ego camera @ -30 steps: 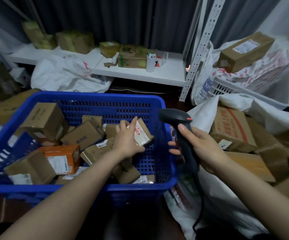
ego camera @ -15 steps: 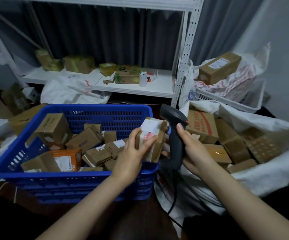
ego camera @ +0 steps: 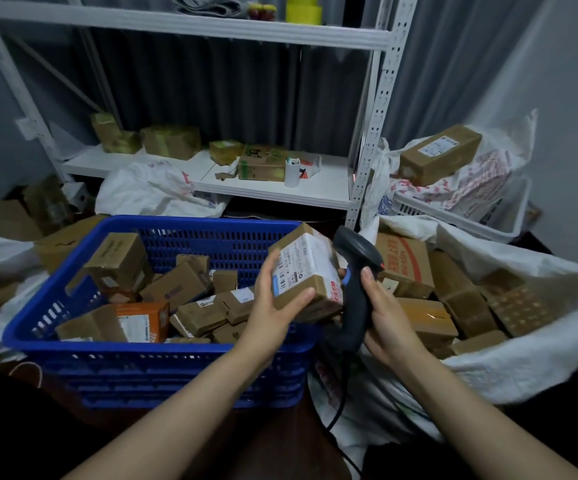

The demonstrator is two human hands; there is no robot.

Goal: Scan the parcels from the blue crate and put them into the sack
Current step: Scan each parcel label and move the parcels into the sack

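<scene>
My left hand [ego camera: 275, 303] grips a small brown parcel [ego camera: 310, 271] with a white label, held above the right rim of the blue crate [ego camera: 149, 355]. The label faces up and toward me. My right hand [ego camera: 386, 320] holds a black barcode scanner [ego camera: 356, 271] by its handle, right beside the parcel, its head near the parcel's upper right corner. The crate holds several brown parcels and an orange one [ego camera: 142, 320]. To the right the white sack [ego camera: 509, 358] lies open with several brown boxes inside.
A white metal shelf [ego camera: 280, 192] stands behind the crate with boxes, a white cup and a crumpled white bag on it. A white basket [ego camera: 453, 216] at the right rear carries a long brown box. The scanner's cable hangs down between crate and sack.
My left hand lifted the parcel out of the crate and turned its label up beside the scanner. The view tilted upward, showing more of the shelf.
</scene>
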